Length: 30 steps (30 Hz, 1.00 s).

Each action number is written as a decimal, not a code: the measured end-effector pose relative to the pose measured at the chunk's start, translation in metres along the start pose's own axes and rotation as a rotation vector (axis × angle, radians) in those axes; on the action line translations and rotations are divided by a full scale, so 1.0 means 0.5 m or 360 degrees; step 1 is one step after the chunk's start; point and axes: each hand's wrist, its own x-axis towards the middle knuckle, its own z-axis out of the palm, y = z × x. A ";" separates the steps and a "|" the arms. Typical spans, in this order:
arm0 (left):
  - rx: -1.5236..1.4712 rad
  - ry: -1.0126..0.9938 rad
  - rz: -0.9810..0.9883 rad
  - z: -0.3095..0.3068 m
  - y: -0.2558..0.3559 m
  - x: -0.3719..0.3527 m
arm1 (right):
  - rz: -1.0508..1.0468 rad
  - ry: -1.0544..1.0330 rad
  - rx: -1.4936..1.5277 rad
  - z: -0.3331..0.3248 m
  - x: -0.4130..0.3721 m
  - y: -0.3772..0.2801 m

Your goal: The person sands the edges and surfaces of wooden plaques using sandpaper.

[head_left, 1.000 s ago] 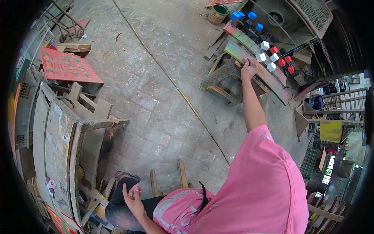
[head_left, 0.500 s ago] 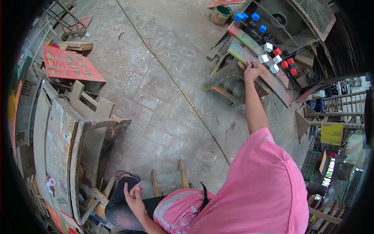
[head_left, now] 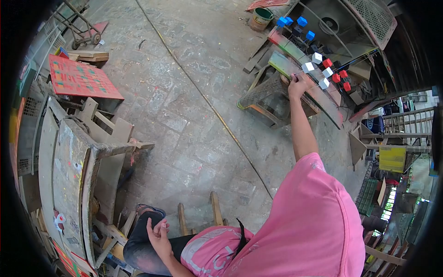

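Note:
My right hand (head_left: 297, 87) is stretched out to the low bench at the upper right, its fingers pinched together. They seem to grip the thin stick of a white cube (head_left: 308, 68), which sits just beyond the fingertips. More white cubes (head_left: 324, 83) stand close by on thin sticks, with red cubes (head_left: 336, 77) to their right. Blue cubes (head_left: 302, 21) are farther up the bench, and several black ones lie between. My left hand (head_left: 159, 236) rests over my lap with the index finger extended and the others loosely curled, nothing visible in it.
A paint-marked board (head_left: 295, 69) forms the near side of the bench. Beyond it stands a fan (head_left: 328, 26) behind a frame, and a bucket (head_left: 261, 18) is at the far end. A paint-stained wooden table (head_left: 69, 161) is at my left. A long pole (head_left: 203, 94) crosses the floor.
The white cube by my right fingertips has shifted slightly left, away from the neighbouring cubes. My left hand keeps its place. The whole view has moved a little.

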 end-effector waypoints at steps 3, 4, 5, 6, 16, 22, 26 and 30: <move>0.0014 -0.0014 0.0005 0.000 -0.005 0.001 | -0.0089 0.0042 0.0081 -0.003 0.000 -0.004; 0.0023 -0.0018 0.0010 -0.001 -0.006 0.001 | -0.0105 0.0043 0.0060 -0.002 0.001 -0.005; 0.0023 -0.0020 0.0010 -0.001 -0.007 0.001 | -0.0123 0.0044 0.0040 0.000 0.003 -0.003; 0.0032 -0.0033 0.0014 -0.001 -0.008 0.001 | -0.0123 0.0045 0.0041 0.001 0.002 -0.003; 0.0048 -0.0108 -0.0026 0.003 0.002 0.001 | -0.0049 0.0051 -0.0070 0.005 0.002 -0.002; 0.0001 -0.0144 0.0056 -0.019 -0.014 -0.006 | 0.0135 -0.0106 -0.0184 0.002 0.024 -0.030; -0.0088 -0.0119 0.0135 -0.031 -0.023 -0.022 | 0.0321 -0.0121 -0.0152 0.026 0.023 -0.006; -0.0168 -0.0088 0.0237 -0.036 -0.011 -0.035 | 0.0358 0.0014 -0.0296 -0.025 -0.072 -0.097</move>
